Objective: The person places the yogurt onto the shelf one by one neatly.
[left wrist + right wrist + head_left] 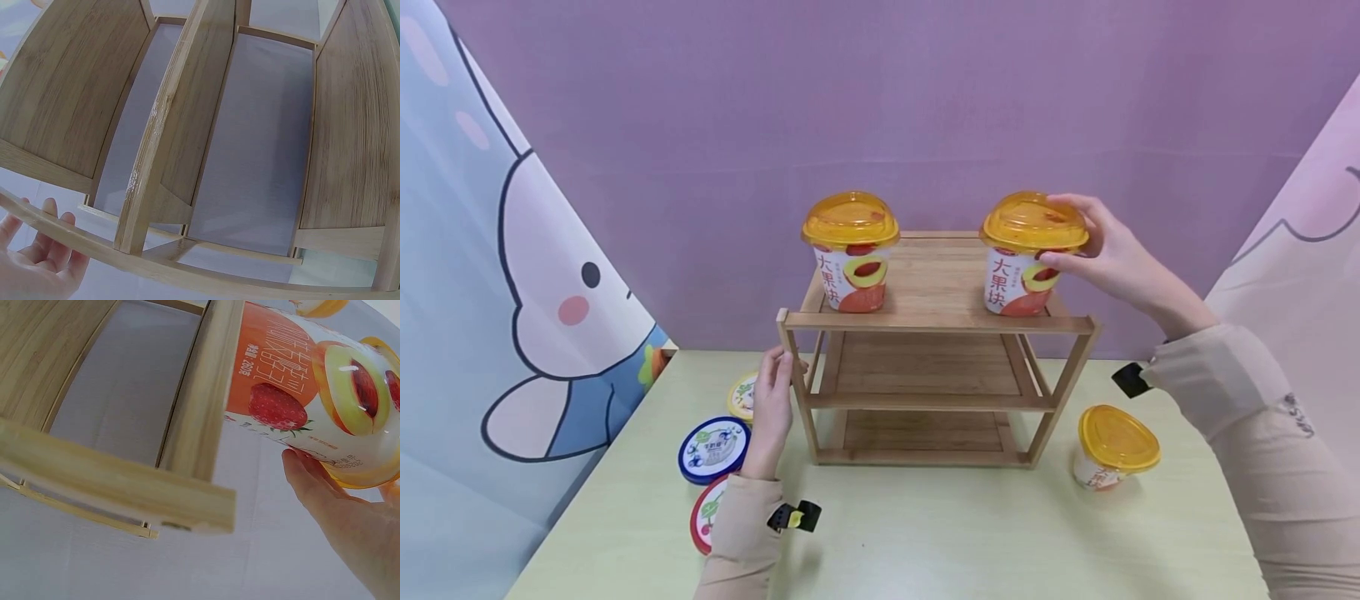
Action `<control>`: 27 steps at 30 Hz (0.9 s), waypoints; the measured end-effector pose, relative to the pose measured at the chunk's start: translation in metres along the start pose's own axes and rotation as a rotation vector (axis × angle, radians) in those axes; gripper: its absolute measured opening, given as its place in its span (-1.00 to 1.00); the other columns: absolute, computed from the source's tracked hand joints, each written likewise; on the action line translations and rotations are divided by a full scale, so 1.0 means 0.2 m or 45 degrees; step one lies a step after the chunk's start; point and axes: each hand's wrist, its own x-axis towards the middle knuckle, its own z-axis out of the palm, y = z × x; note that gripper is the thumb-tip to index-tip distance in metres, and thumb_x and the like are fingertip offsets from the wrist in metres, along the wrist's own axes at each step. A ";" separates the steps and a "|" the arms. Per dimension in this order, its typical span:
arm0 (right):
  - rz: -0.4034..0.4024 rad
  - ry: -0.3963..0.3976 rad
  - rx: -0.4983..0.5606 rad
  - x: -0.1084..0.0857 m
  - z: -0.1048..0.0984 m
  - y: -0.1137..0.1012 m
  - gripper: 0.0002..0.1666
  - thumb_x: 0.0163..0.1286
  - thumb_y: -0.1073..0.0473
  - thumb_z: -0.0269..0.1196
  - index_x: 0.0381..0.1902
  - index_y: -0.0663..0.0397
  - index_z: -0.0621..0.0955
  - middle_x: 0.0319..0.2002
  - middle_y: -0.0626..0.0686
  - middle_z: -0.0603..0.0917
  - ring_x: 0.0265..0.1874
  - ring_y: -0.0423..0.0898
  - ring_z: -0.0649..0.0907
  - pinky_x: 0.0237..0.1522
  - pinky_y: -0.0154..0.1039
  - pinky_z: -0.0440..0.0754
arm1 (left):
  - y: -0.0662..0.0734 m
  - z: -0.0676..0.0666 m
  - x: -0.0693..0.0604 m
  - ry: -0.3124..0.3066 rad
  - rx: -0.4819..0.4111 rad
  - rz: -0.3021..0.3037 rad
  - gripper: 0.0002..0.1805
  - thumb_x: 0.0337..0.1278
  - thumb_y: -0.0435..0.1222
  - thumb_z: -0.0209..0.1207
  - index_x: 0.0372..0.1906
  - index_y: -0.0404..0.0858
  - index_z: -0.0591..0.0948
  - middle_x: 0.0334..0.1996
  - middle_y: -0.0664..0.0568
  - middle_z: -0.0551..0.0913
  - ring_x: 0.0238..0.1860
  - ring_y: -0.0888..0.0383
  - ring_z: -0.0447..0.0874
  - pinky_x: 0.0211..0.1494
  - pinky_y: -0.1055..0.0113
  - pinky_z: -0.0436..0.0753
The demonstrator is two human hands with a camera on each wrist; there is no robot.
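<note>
Right hand: fingers clamped on the right-hand cup, the thumb against the printed side just below the lid and the other fingers spread up over the lid, parted by the cup's width. Left hand: at the left front post of the wooden rack, fingers loosely bent and slightly apart, their tips passing behind the post and the thumb side before it; how firmly they press cannot be told. The gripped cup is upright at the front right of the rack's top shelf; the front rail lies close by its base, and whether the base bears fully on the wood cannot be confirmed. Its body is white with red characters, a halved yellow-green fruit with a red stone, a strawberry and an orange-red area at the bottom; the lid is domed, translucent orange-yellow and seated. A matching cup stands upright at the shelf's front left, well apart from the first. A third cup stands on the pale tabletop, right of the rack. Left of the rack are a yellow-rimmed tub, a blue-rimmed tub and a red-rimmed tub, the last partly hidden by the sleeve.
</note>
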 end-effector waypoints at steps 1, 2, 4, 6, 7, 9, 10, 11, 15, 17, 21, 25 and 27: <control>0.001 -0.002 0.008 0.00 0.00 0.00 -0.28 0.21 0.27 0.17 0.27 -0.08 0.12 0.13 0.13 0.32 -0.12 -0.28 0.48 -0.17 -0.57 0.45 | 0.00 0.00 0.00 -0.001 0.000 0.001 -0.66 0.33 -0.26 -0.22 -0.01 -0.45 0.34 -0.24 -0.30 0.49 -0.28 0.36 0.45 -0.07 0.41 0.41; 0.004 -0.004 0.014 0.00 0.00 0.00 -0.27 0.21 0.27 0.16 0.27 -0.09 0.12 0.13 0.13 0.32 -0.11 -0.27 0.48 -0.17 -0.57 0.45 | 0.00 0.00 0.00 -0.002 0.003 0.001 -0.66 0.33 -0.25 -0.22 0.00 -0.45 0.34 -0.23 -0.31 0.49 -0.27 0.36 0.44 -0.06 0.41 0.41; 0.012 -0.008 0.012 -0.01 0.00 0.01 -0.27 0.23 0.26 0.15 0.29 -0.11 0.11 0.13 0.13 0.31 -0.09 -0.26 0.47 -0.16 -0.57 0.44 | 0.00 0.00 0.00 -0.004 0.008 0.002 -0.65 0.34 -0.25 -0.22 0.01 -0.44 0.34 -0.22 -0.33 0.49 -0.25 0.37 0.44 -0.05 0.39 0.40; 0.029 -0.009 0.000 -0.01 -0.01 0.01 -0.27 0.24 0.23 0.14 0.29 -0.14 0.10 0.13 0.13 0.32 -0.06 -0.25 0.45 -0.14 -0.56 0.43 | 0.00 0.00 0.00 -0.006 0.012 0.004 -0.65 0.34 -0.25 -0.22 0.01 -0.44 0.34 -0.22 -0.34 0.49 -0.25 0.37 0.44 -0.04 0.39 0.40; 0.040 -0.010 -0.009 -0.01 -0.01 0.01 -0.27 0.24 0.21 0.14 0.30 -0.17 0.09 0.13 0.13 0.32 -0.04 -0.24 0.44 -0.13 -0.56 0.42 | 0.00 0.00 0.00 -0.006 0.012 0.004 -0.66 0.34 -0.25 -0.22 0.01 -0.44 0.34 -0.22 -0.35 0.49 -0.25 0.37 0.44 -0.04 0.39 0.40; 0.058 -0.013 -0.034 -0.01 -0.01 0.02 -0.27 0.25 0.17 0.13 0.30 -0.22 0.08 0.15 0.14 0.31 0.00 -0.22 0.42 -0.11 -0.55 0.41 | 0.00 0.00 0.00 -0.005 0.011 0.001 -0.66 0.34 -0.25 -0.22 0.01 -0.44 0.34 -0.22 -0.36 0.49 -0.26 0.38 0.44 -0.05 0.39 0.40; 0.067 -0.015 -0.047 -0.01 -0.01 0.02 -0.27 0.26 0.15 0.13 0.31 -0.25 0.08 0.16 0.15 0.31 0.01 -0.21 0.41 -0.11 -0.54 0.40 | 0.00 0.00 0.00 -0.005 0.008 0.000 -0.66 0.34 -0.25 -0.22 0.00 -0.44 0.34 -0.22 -0.36 0.48 -0.26 0.38 0.44 -0.05 0.39 0.40; 0.074 -0.016 -0.057 -0.01 -0.02 0.02 -0.27 0.26 0.14 0.13 0.31 -0.27 0.07 0.17 0.15 0.31 0.02 -0.20 0.40 -0.10 -0.54 0.40 | 0.00 0.00 0.00 -0.004 0.009 -0.003 -0.66 0.34 -0.25 -0.22 0.00 -0.44 0.34 -0.22 -0.36 0.48 -0.26 0.38 0.43 -0.05 0.39 0.40; 0.075 -0.019 -0.065 -0.01 -0.02 0.03 -0.26 0.26 0.13 0.13 0.31 -0.31 0.07 0.17 0.17 0.31 0.03 -0.20 0.40 -0.09 -0.53 0.39 | 0.00 0.00 0.00 -0.007 0.012 -0.009 -0.66 0.34 -0.25 -0.22 0.01 -0.43 0.34 -0.21 -0.35 0.48 -0.25 0.37 0.43 -0.03 0.38 0.39; 0.074 -0.023 -0.065 -0.01 -0.02 0.03 -0.26 0.26 0.13 0.13 0.31 -0.32 0.06 0.17 0.17 0.31 0.03 -0.19 0.40 -0.05 -0.47 0.38 | 0.00 0.00 0.00 -0.007 0.019 -0.007 -0.66 0.34 -0.24 -0.22 0.00 -0.43 0.34 -0.20 -0.35 0.48 -0.24 0.36 0.43 -0.03 0.38 0.38; 0.075 -0.038 -0.081 -0.01 -0.02 0.03 -0.25 0.26 0.13 0.12 0.31 -0.36 0.05 0.20 0.16 0.28 0.03 -0.18 0.39 0.00 -0.37 0.37 | 0.00 0.00 0.00 -0.003 0.026 0.001 -0.66 0.33 -0.25 -0.22 -0.01 -0.44 0.34 -0.21 -0.35 0.49 -0.23 0.34 0.43 -0.04 0.38 0.39; 0.053 -0.056 -0.077 0.00 -0.02 0.05 -0.23 0.27 0.14 0.11 0.33 -0.34 0.02 0.24 0.14 0.22 0.07 -0.14 0.37 -0.06 -0.50 0.38 | -0.02 0.00 0.01 0.005 0.032 0.002 -0.66 0.33 -0.24 -0.21 -0.01 -0.44 0.35 -0.20 -0.34 0.50 -0.22 0.32 0.43 -0.03 0.37 0.39; 0.049 -0.055 -0.075 0.00 -0.03 0.05 -0.21 0.27 0.14 0.11 0.34 -0.33 -0.01 0.26 0.15 0.20 0.10 -0.10 0.36 -0.08 -0.55 0.39 | -0.02 0.00 0.01 0.006 0.033 0.004 -0.66 0.33 -0.24 -0.21 0.00 -0.44 0.34 -0.20 -0.34 0.49 -0.21 0.31 0.43 -0.03 0.36 0.39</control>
